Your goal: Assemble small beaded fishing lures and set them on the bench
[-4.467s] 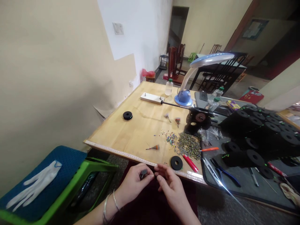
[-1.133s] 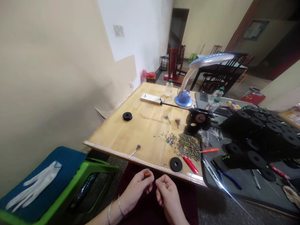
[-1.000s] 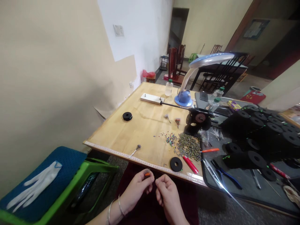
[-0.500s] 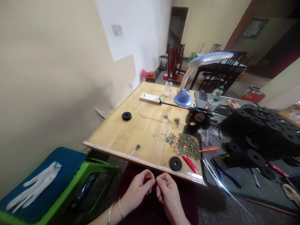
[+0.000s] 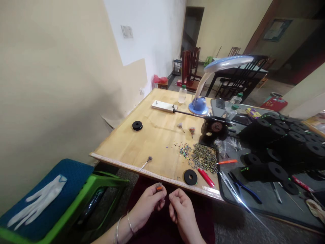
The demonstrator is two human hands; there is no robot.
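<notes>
My left hand (image 5: 153, 199), with two bangles at its wrist, is held just off the table's front edge. Thumb and fingers pinch a small orange piece (image 5: 159, 188) with fine thin tips showing above it; its kind is not clear. Close beside it, my right hand (image 5: 183, 206) is closed in a pinch, and whatever sits between its fingertips is too small to make out. A black foam ring (image 5: 190, 177) lies on the table beyond the right hand. Near it are a red-handled tool (image 5: 206, 177) and a pile of small dark metal pieces (image 5: 204, 158).
Small coloured beads (image 5: 185, 150) lie scattered beside the pile. A black crank device (image 5: 214, 128) with a long rod stands near a blue lamp (image 5: 198, 105). On the grey mat are blue pliers (image 5: 245, 188), tweezers (image 5: 230, 186) and stacked black foam spools (image 5: 269, 171).
My left hand has turned slightly and drawn a little to the left, widening the gap to the right hand. The orange piece shifted with it. My right hand has hardly moved.
</notes>
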